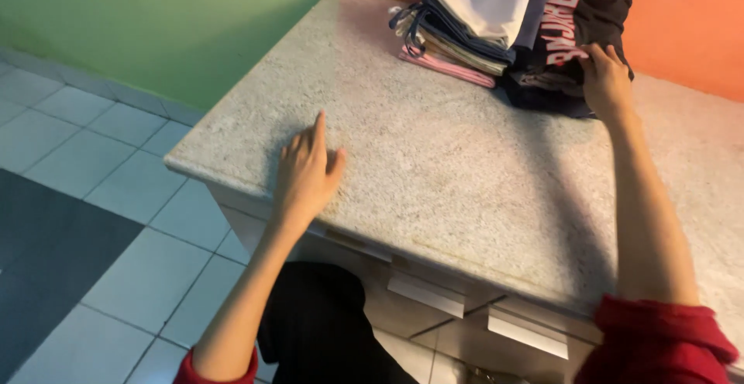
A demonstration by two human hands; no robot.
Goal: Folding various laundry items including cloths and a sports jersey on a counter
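Observation:
My left hand [306,171] rests flat on the speckled stone countertop [434,159] near its left front edge, fingers apart, holding nothing. My right hand [604,82] reaches far across and grips the edge of a black garment [573,20] with pink-and-white lettering at the back of the counter. Beside that garment, to its left, lies a stack of folded clothes [465,20] in white, grey, blue and pink. Both my arms wear red sleeves pushed up.
Drawers with flat handles [426,295] sit under the counter front. A green wall [155,20] stands at left, an orange wall [690,20] behind the clothes. Pale floor tiles [93,144] and a dark floor area [46,244] lie to the left.

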